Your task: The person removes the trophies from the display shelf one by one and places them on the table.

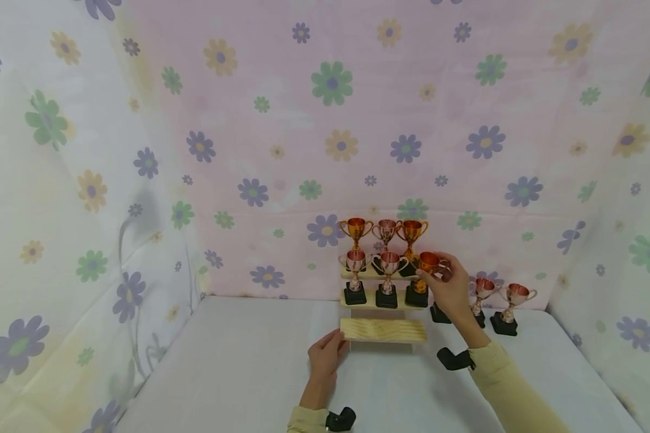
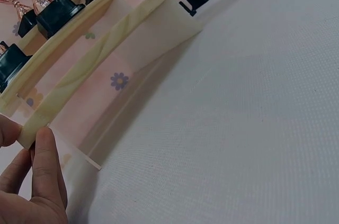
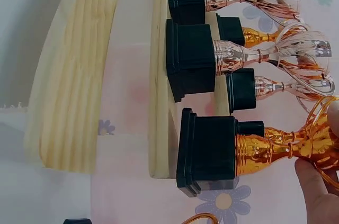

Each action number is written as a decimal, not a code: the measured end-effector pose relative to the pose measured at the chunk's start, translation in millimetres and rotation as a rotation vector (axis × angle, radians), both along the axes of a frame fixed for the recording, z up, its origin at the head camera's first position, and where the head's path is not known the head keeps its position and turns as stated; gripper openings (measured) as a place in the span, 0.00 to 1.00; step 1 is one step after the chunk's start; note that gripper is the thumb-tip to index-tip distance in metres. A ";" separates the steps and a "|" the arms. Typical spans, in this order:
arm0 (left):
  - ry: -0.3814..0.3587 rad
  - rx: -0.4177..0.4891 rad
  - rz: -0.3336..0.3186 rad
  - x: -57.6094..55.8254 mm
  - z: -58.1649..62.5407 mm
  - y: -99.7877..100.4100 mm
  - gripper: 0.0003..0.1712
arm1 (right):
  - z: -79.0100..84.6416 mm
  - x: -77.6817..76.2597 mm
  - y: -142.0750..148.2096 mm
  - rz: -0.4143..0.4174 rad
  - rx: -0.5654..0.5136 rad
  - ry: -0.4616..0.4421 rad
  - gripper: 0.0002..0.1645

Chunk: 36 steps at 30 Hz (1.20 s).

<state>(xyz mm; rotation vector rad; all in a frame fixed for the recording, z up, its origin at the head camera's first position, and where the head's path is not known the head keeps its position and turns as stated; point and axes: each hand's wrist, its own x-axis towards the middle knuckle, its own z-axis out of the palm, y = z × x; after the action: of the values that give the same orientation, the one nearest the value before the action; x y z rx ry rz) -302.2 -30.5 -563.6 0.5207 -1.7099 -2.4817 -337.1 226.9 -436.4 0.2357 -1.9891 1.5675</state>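
Note:
A three-step wooden display stand (image 1: 383, 330) holds small trophy cups on black bases. My right hand (image 1: 451, 288) grips a gold trophy (image 3: 263, 152) by its cup, with its black base right at the right end of the middle step (image 3: 159, 91). Beside it on that step stand two rose-gold trophies (image 1: 389, 263) (image 1: 355, 261). On the top step are a gold trophy (image 1: 355, 228), a rose-gold one (image 1: 386, 230) and another gold one (image 1: 412, 231). My left hand (image 1: 325, 358) pinches the left end of the bottom step (image 2: 79, 75) between thumb and fingers.
Right of the stand, two rose-gold trophies (image 1: 513, 300) (image 1: 483, 290) stand on the white tabletop (image 1: 238, 361). Another black base (image 1: 440, 313) shows there, partly behind my right hand. A flowered cloth (image 1: 281, 120) hangs behind and at both sides.

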 end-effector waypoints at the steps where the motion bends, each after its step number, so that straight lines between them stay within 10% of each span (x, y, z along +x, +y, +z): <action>1: 0.000 -0.002 0.000 -0.1 0.1 -0.1 0.21 | -0.7 1.0 0.9 -0.005 -0.012 -0.002 0.31; 11: 0.007 -0.010 -0.005 0.4 0.6 -0.3 0.21 | -3.4 14.7 11.5 -0.105 -0.005 0.033 0.31; 36: 0.013 0.007 -0.003 0.9 -1.6 -0.7 0.21 | -33.2 50.5 57.0 -0.049 0.100 0.091 0.34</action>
<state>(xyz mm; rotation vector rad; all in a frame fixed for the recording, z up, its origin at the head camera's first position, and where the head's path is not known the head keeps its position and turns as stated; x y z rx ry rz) -301.3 -31.3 -565.2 0.5022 -1.6998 -2.4888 -286.7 283.9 -469.6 0.2908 -1.9891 1.4040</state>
